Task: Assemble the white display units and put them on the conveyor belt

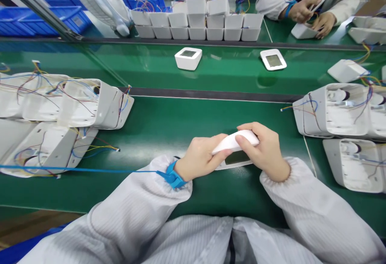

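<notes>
Over the green bench (169, 121), left hand (200, 157) and right hand (267, 151) grip a white piece (230, 142) — one at each end — and a dark screen (238, 158) shows just below.

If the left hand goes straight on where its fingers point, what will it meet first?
Apart from the white piece it holds, the left hand would probably meet the right hand, on the piece's other end; depth is unclear.

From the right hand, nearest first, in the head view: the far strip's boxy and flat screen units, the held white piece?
1. Held white piece, touching the right hand.
2. Flat screen unit, beyond, on the far strip.
3. Boxy screen unit, same strip, farther left.
</notes>
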`<state>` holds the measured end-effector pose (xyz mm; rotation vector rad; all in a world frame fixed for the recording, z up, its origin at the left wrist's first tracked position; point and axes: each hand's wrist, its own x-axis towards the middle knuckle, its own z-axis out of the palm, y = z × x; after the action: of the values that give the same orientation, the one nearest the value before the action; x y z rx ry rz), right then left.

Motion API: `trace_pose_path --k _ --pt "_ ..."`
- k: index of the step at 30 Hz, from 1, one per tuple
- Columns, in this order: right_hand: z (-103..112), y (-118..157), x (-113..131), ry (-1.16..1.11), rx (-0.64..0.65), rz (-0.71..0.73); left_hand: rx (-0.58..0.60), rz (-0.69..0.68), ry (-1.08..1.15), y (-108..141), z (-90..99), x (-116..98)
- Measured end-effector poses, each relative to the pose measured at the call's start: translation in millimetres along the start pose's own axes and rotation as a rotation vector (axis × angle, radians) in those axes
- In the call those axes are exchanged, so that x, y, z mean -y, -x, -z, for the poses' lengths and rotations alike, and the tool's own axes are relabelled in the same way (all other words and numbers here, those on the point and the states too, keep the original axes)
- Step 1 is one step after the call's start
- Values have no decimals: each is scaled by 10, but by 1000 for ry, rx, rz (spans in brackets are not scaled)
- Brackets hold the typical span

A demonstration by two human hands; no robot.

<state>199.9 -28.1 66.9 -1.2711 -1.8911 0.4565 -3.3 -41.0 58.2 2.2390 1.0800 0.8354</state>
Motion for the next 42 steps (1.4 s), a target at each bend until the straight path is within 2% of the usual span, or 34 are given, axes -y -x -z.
trace_pose_path --k 6,13,16,19,21,26,31,34,36,39,40,42 --pt "44 -49 -2 26 39 57 -14 -32 -64 18 -47 -64" --pt "-41 -10 -82 -92 19 -43 -19 81 62 9 -43 6" --pt "-91 -2 -147 -78 37 -71 -127 156 158 -7 -56 71" --pt "-78 -51 -176 23 167 -104 -211 224 253 -9 -90 99" --pt "-47 -95 -178 59 220 -101 -195 232 297 0 -109 95" --pt "-28 -122 -221 77 196 -48 -129 218 319 16 -107 67" --pt "-97 -90 -334 -122 163 -88 -165 298 402 -38 -83 121" --pt "-146 -89 -368 -416 135 -144 -299 423 601 -71 -97 208" --pt "-187 -84 -363 -546 194 -154 -404 451 706 -85 -111 262" --pt "-235 -63 -328 -508 326 -180 -445 424 662 -98 -123 309" --pt "-236 -56 -314 -478 322 -190 -426 419 616 -101 -128 319" --pt "-209 -45 -287 -416 207 -163 -381 394 550 -103 -142 338"
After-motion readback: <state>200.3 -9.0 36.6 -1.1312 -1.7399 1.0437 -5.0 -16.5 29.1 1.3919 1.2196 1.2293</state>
